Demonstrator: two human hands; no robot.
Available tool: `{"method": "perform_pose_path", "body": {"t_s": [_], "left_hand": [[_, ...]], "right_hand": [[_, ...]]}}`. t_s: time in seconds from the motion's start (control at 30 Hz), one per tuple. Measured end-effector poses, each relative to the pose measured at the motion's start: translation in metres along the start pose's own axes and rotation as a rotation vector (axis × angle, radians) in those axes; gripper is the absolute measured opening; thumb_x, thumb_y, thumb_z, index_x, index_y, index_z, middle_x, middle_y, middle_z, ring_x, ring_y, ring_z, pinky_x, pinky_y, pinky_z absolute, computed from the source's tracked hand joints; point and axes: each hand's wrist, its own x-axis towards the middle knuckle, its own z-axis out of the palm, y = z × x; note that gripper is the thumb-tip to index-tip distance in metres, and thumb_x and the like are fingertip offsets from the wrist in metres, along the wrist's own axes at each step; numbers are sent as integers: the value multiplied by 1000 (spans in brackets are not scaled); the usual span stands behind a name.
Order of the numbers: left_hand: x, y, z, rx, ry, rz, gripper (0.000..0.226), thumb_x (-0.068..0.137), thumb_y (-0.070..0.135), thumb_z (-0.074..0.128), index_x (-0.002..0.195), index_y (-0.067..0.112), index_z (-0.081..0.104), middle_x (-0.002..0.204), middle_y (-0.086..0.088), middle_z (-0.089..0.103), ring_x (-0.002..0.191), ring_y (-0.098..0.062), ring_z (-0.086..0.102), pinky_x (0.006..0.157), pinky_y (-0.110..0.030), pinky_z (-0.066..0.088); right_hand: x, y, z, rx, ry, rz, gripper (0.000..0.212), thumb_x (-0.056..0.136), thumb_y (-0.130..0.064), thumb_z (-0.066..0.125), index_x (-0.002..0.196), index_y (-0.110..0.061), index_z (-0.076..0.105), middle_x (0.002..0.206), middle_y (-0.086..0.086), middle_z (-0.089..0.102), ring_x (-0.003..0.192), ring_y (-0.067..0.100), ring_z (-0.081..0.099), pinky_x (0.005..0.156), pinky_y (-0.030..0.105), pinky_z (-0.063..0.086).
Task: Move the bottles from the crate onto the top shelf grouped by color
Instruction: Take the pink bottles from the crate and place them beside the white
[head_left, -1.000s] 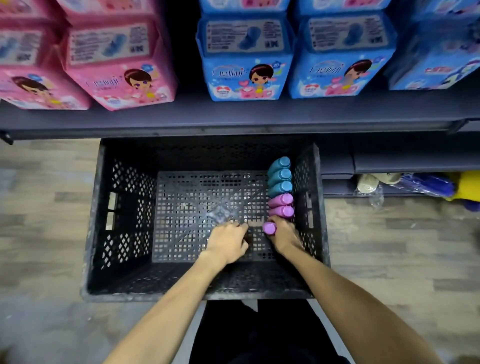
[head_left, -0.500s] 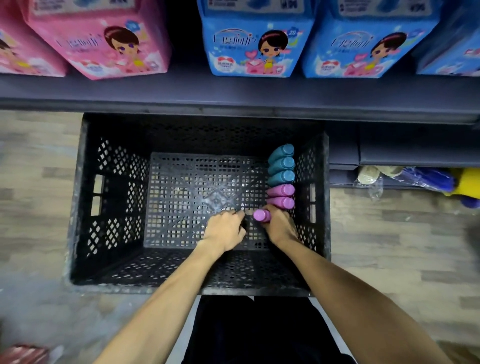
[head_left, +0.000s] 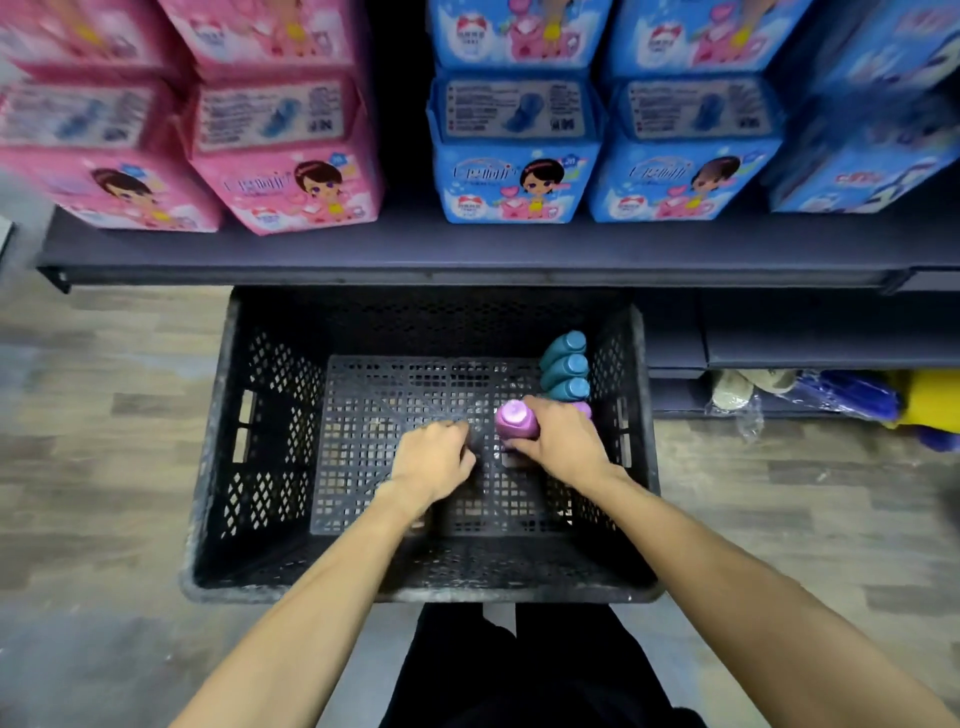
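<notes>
Gripping a purple bottle (head_left: 515, 420) cap-up, your right hand (head_left: 563, 441) has its fingers (head_left: 524, 443) wrapped round the body, likely to lift it clear of the black crate (head_left: 260, 415). Just beyond those fingers three teal bottles (head_left: 565, 366) lie rowed against the crate wall. Your left hand (head_left: 434, 462) sits curled, apparently holding nothing, beside the bottle. The crate rests on wood-look floor (head_left: 104, 441) under a dark shelf (head_left: 467, 254) of pink and blue packs (head_left: 509, 150).

Inside the crate (head_left: 249, 467), bottles (head_left: 563, 366) are lining up just beyond the right hand (head_left: 563, 441), the left hand (head_left: 434, 460) hovering beside it.
</notes>
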Motion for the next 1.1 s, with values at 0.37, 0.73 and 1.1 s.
{"method": "perform_pose_path", "body": {"t_s": [0.37, 0.73, 1.1], "left_hand": [[3, -6, -97, -15, 359, 155, 17, 87, 30, 50, 96, 18, 58, 91, -1, 66, 88, -26, 63, 61, -33, 38], [-14, -4, -205, 192, 522, 407, 15, 86, 32, 54, 92, 19, 53, 93, 0, 64, 90, -26, 60, 64, -35, 42], [-33, 20, -320, 316, 886, 667, 12, 78, 29, 45, 79, 18, 50, 72, 0, 58, 68, -28, 60, 49, -33, 40]], "right_hand": [[-3, -63, -93, -120, 222, -240, 64, 78, -41, 81, 130, -15, 55, 103, 6, 70, 101, 31, 63, 76, 33, 43], [-47, -128, -185, -116, 397, -370, 65, 78, -45, 80, 130, -22, 49, 80, -12, 56, 74, 16, 54, 65, 32, 43], [-88, -190, -287, -128, 594, -447, 48, 81, -38, 80, 103, -22, 40, 67, -4, 58, 60, 11, 55, 56, 32, 42]]}}
